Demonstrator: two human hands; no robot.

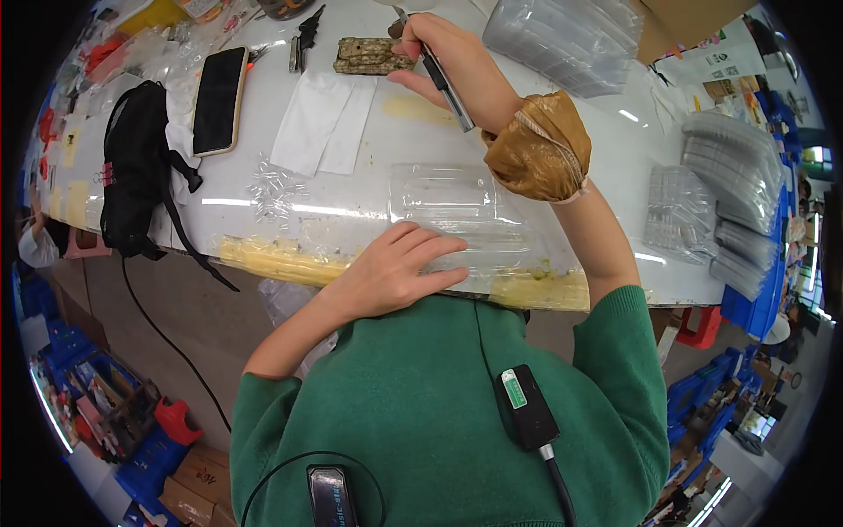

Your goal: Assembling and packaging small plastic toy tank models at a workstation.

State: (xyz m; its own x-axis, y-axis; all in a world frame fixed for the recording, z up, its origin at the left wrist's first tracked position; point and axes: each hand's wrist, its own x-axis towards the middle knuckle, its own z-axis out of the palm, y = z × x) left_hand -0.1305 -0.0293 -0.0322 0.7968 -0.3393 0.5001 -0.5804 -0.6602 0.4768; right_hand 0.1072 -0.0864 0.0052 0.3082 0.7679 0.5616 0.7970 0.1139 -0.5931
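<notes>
Currently, R hand [465,63]: holding a slim tool [453,102] in curled fingers.
Brown block [364,56]: lying on tbl [632,154] nr R fingertips; contact's not showing clearly.
L hand [395,270]: resting loosely, fingers spread, at near side of clear tray [439,187].
White sheets [307,123]: lying nr block.
Phone [219,101]: sitting btwn sheets & black bag [133,167].

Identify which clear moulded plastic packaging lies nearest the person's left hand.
The clear piece right by the left hand, lying apart from the upper-right pile and the piles at far right.
</notes>
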